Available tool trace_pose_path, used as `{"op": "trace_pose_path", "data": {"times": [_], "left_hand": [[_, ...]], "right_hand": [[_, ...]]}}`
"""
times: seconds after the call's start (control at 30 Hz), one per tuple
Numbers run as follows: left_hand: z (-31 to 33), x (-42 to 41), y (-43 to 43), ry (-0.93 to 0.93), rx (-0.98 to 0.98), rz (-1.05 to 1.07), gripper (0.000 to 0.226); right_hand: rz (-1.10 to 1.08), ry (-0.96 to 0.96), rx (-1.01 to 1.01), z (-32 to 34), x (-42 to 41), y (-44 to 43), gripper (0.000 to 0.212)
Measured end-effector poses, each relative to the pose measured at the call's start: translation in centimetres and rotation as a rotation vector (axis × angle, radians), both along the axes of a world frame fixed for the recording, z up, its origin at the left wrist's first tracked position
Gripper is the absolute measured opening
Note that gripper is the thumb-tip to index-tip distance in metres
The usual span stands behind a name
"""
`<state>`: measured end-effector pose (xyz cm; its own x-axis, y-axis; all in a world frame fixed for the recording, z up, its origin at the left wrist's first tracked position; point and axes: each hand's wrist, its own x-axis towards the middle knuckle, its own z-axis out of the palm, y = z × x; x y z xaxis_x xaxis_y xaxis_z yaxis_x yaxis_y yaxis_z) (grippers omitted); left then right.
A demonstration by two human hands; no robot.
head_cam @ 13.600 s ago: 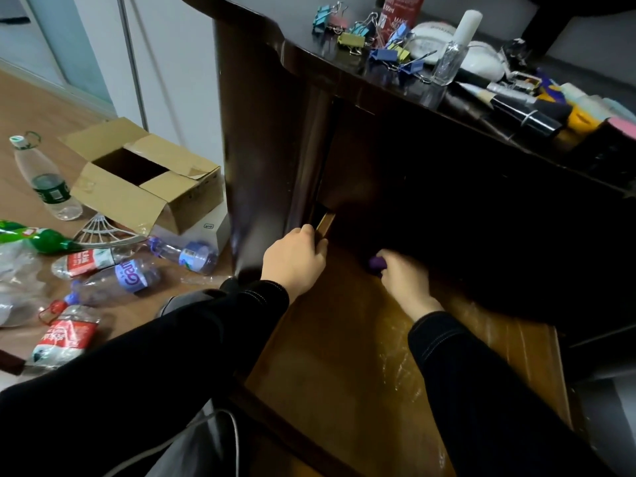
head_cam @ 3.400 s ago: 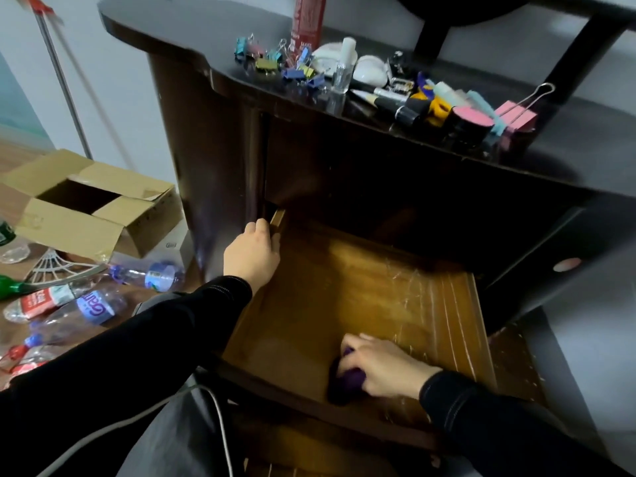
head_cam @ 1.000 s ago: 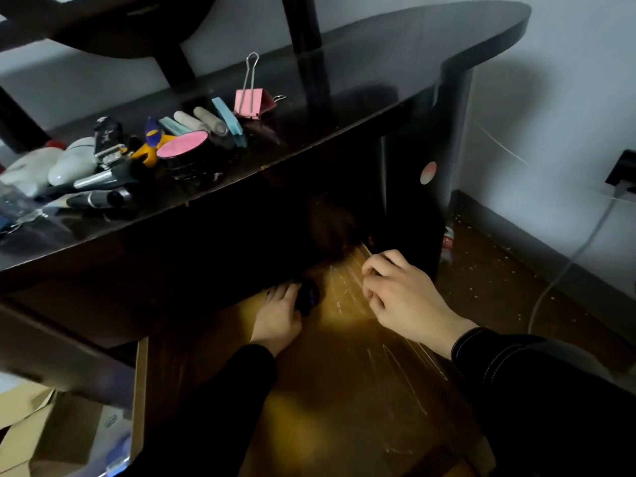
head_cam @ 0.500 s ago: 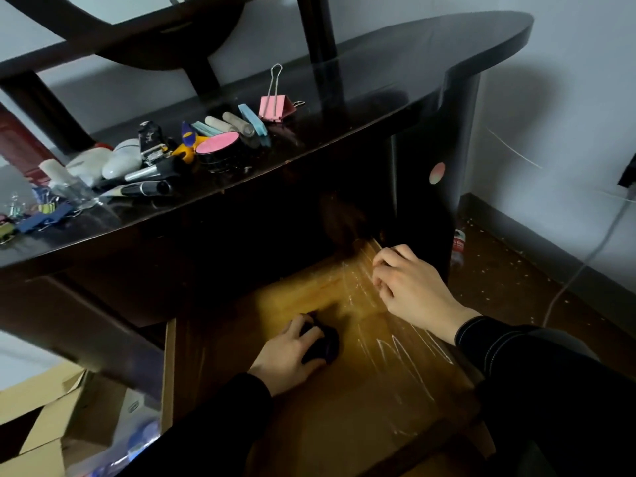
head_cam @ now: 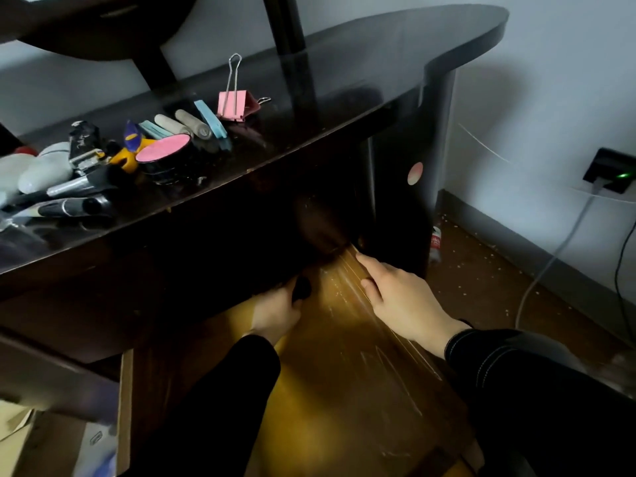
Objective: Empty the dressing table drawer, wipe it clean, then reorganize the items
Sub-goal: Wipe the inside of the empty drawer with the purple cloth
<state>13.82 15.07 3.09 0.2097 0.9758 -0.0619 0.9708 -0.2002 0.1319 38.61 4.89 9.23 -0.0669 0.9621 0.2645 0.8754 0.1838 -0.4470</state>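
One scratched wooden drawer (head_cam: 344, 390) under dark tabletop (head_cam: 361, 63): left hand (head_cam: 275, 313) grips dark cloth (head_cam: 302, 289), right hand (head_cam: 399, 297) rests spread.

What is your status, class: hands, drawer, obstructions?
Left grip holds dark cloth, drawer back. Right grip rests on drawer's right side. Items out on tabletop. Nothing obstructing.

Black long sleeves on both arms. Right sleeve (head_cam: 533, 390), 4 o'clock: pale contrast stitching, double line round cuff, more lines running up arm. Left sleeve (head_cam: 220, 401), 7 o'clock: plain black, detail lost in shadow. Left hand (head_cam: 275, 315), right hand (head_cam: 402, 297) bare.
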Motion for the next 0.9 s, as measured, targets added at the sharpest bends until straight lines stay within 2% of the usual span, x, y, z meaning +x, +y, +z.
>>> {"op": "trace_pose_path", "data": {"times": [0.27, 0.4, 0.6, 0.77, 0.9], "left_hand": [[0.3, -0.6, -8.6, 0.047, -0.046, -0.226, 0.074], [-0.5, -2.3, -12.6, 0.027, -0.05, -0.31, 0.06], [0.1, -1.9, -7.3, -0.018, -0.034, -0.219, 0.053], [0.4, 0.3, -0.6, -0.077, 0.052, -0.034, 0.049], [-0.5, 1.7, 0.8, -0.138, 0.085, 0.048, 0.049]], "right_hand": [[0.013, 0.033, -0.008, 0.5, 0.0, -0.7, 0.052], [0.013, 0.034, 0.005, 0.7, 0.0, -1.0, 0.052], [-0.007, 0.016, 0.028, 0.3, -0.2, -0.6, 0.051], [-0.012, 0.013, 0.028, 0.0, -0.3, -0.3, 0.051], [-0.014, -0.007, 0.017, 0.0, -0.3, 0.1, 0.05]]}}
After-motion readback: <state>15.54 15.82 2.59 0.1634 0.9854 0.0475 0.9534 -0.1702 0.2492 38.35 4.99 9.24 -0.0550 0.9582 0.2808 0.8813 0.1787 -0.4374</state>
